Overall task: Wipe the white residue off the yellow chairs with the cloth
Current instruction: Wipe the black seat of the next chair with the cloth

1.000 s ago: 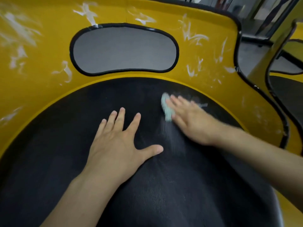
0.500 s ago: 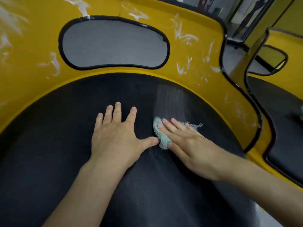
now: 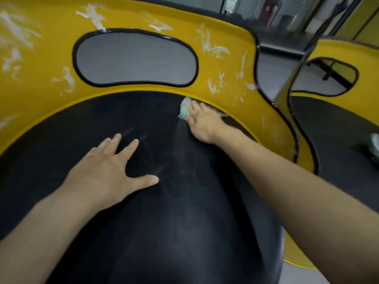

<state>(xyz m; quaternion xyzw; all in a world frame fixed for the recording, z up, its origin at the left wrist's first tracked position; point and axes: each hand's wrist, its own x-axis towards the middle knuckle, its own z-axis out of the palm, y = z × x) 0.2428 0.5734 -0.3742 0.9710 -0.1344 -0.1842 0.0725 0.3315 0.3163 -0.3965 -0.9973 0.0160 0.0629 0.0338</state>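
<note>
Most of the cloth (image 3: 185, 109) is hidden under the right hand (image 3: 202, 125); only a teal edge shows past the fingers, toward 12 o'clock. The yellow chair (image 3: 51, 48) is cut off at 9 and 12 o'clock, and its black seat (image 3: 164, 232) at 6 o'clock. At 3 o'clock a second chair (image 3: 328, 50) runs out of view. A pale thing (image 3: 375, 145) on it is too cropped and blurred to name. At 1 o'clock a red object (image 3: 268, 9) is too blurred to identify.

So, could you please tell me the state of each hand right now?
Left hand: open, flat on the seat.
Right hand: open, straight fingers pressing the cloth.
</note>
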